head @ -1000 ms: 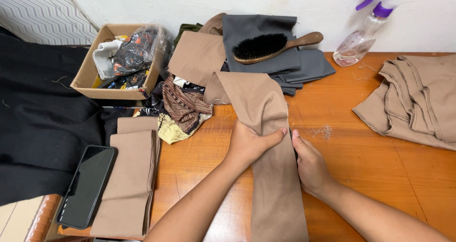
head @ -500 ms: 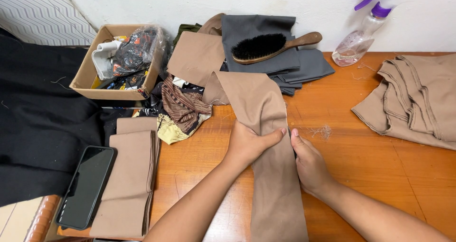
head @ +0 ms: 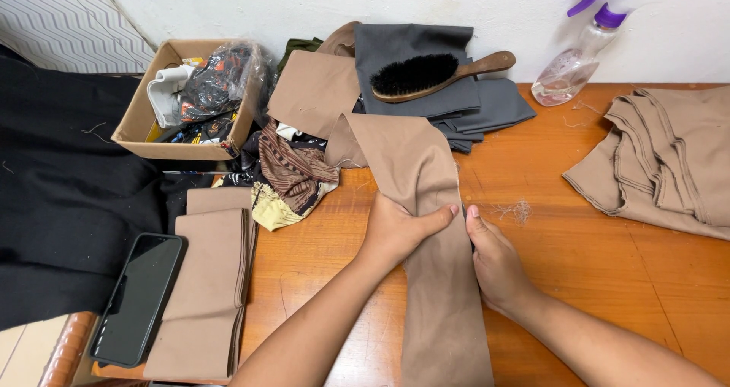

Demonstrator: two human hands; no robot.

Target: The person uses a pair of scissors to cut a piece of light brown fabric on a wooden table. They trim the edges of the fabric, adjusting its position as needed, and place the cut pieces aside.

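A long tan fabric strip lies lengthwise on the wooden table, running from the cloth pile at the back to the front edge. My left hand grips its left side, thumb stretched across the cloth. My right hand pinches the strip's right edge just beside it. The two thumbs almost touch.
Folded tan strips and a black phone lie at front left on black cloth. A cardboard box of scraps, grey fabric with a wooden brush, a spray bottle and tan cloth pile ring the back.
Both hands have stayed on the strip, shifting only slightly; the fabric lies much as before.
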